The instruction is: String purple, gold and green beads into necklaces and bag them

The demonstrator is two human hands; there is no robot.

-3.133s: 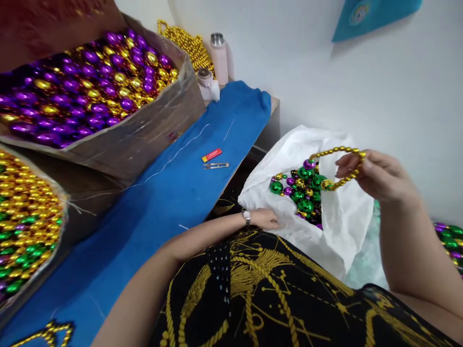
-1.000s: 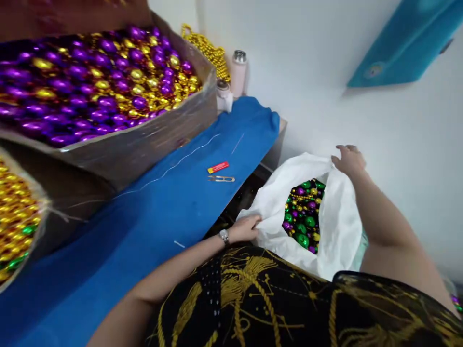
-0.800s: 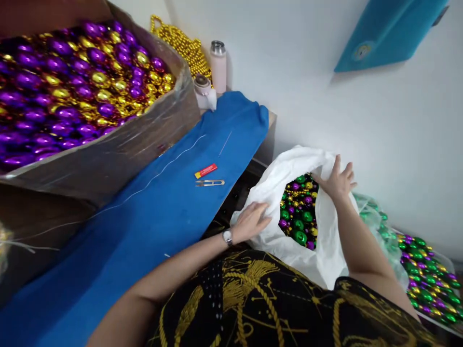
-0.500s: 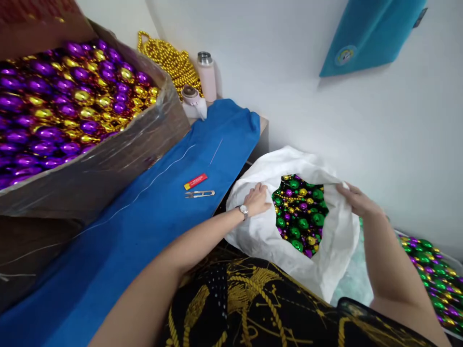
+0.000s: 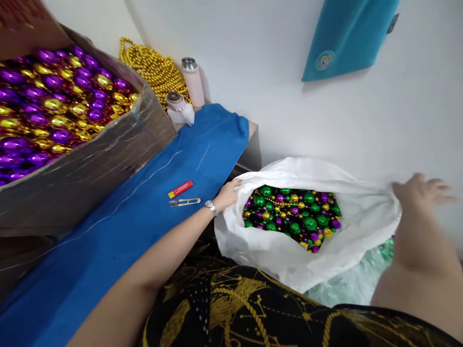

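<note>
Sack: the white sack (image 5: 289, 262) sits low beside the surface, just past your lap, its mouth spread wide between your two hands.
Beads in sack: green, gold and purple beads (image 5: 292, 214) fill the opening.
Left hand: your left hand (image 5: 227, 193) grips the sack's left rim, fingers curled onto the cloth; a watch (image 5: 211, 208) sits on that wrist.
Right hand: your right hand (image 5: 419, 190) is at the sack's right rim, blurred; the fingers look spread, and you cannot tell whether they pinch the cloth.
Surface: a blue cloth (image 5: 144, 202) covers it; a red strip (image 5: 180, 189) and small snips (image 5: 184, 201) lie just left of your left hand, near a thin white thread (image 5: 144, 179).
Box: a cardboard box (image 5: 90, 164) of purple and gold beads stands on the cloth at the left.
Far end: gold bead strands (image 5: 154, 67), a pink bottle (image 5: 192, 82) and a white tape roll (image 5: 176, 102) sit by the wall.
</note>
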